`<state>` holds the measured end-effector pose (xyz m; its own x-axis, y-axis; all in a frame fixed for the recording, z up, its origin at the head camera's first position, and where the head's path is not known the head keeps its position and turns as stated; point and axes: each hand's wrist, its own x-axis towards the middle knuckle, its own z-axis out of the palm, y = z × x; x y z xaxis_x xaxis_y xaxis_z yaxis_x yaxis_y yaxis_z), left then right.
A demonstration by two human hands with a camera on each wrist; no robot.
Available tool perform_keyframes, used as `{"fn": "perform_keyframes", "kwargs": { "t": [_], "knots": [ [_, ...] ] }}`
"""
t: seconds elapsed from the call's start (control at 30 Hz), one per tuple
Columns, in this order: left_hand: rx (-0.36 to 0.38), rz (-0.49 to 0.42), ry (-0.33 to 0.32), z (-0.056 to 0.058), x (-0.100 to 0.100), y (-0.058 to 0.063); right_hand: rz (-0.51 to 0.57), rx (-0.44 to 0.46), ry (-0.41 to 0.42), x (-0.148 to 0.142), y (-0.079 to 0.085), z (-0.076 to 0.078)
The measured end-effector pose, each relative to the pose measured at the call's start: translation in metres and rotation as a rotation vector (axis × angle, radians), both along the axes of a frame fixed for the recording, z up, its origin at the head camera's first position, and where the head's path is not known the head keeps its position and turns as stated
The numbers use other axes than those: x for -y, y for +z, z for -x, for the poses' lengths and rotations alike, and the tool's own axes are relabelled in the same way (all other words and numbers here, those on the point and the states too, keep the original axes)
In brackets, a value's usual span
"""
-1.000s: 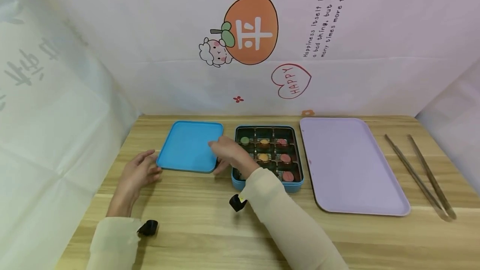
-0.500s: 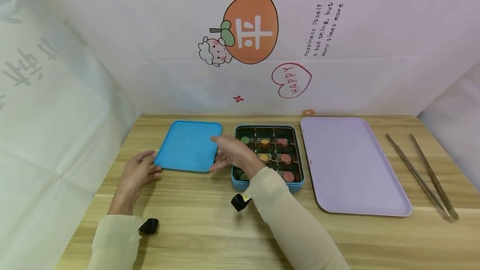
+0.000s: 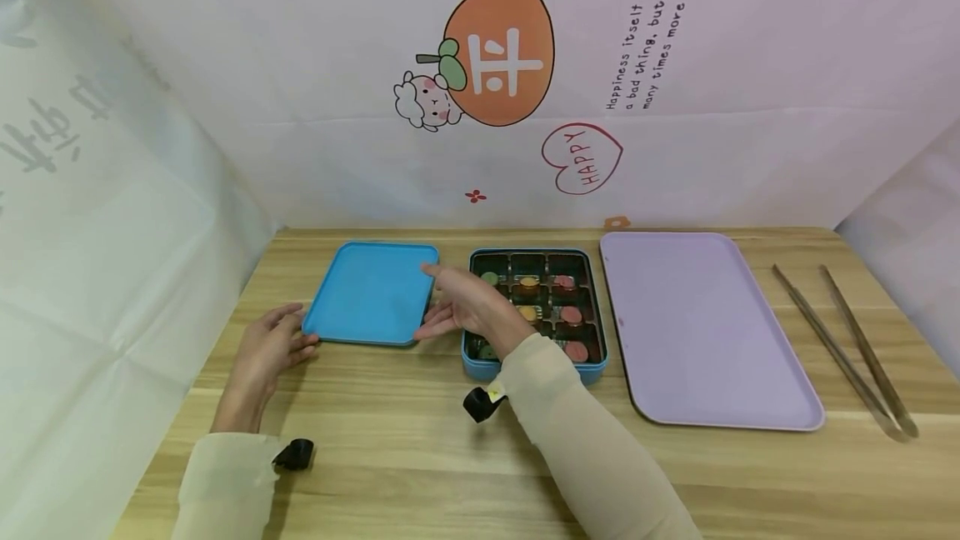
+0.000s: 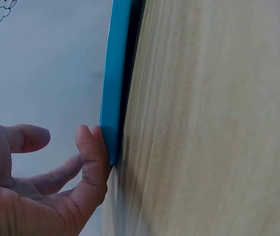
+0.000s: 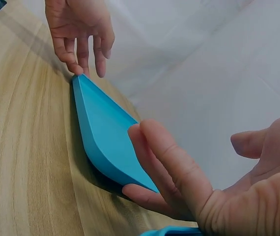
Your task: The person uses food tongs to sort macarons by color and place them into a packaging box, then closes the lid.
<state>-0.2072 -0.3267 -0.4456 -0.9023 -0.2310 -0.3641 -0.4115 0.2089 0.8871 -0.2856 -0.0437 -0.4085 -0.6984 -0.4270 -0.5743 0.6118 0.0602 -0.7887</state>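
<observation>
A flat blue square lid (image 3: 371,290) lies on the table at the back left, its low rim facing up. At its near left corner my left hand (image 3: 264,357) touches the rim with loosely bent fingertips; the left wrist view has them right at the blue edge (image 4: 111,83). My right hand (image 3: 474,300) reaches over a blue tin (image 3: 592,372) to the lid's right side. In the right wrist view the lower fingertips (image 5: 135,191) meet the lid's edge, and the thumb stands apart. Small round green, yellow and pink sweets sit in the tin's dark divided insert.
A lilac tray (image 3: 708,332) lies right of the tin. Metal tongs (image 3: 868,352) rest spread on the table at the far right. A white printed cloth (image 3: 360,165) hangs behind the table and along its left side.
The lid has shifted slightly left, away from the tin. The right hand has followed it leftward, its fingers more extended; the left hand has stayed at the corner, edging slightly left.
</observation>
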Motion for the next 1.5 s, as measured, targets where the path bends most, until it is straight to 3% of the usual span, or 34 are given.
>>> {"fn": "perform_keyframes", "kwargs": {
  "t": [0.47,0.97,1.5],
  "knots": [
    [0.023,0.007,0.007,-0.0043,0.0054,-0.0016,-0.047,-0.054,0.066,-0.0026,0.0001,-0.0006],
    [0.029,0.041,-0.125,-0.0007,0.0030,-0.0058,-0.053,-0.135,0.129,-0.0008,-0.0025,-0.0022],
    [0.045,0.110,-0.155,-0.0034,-0.0005,-0.0045,0.010,-0.225,0.208,-0.0097,-0.0037,-0.0055]
  ]
}}
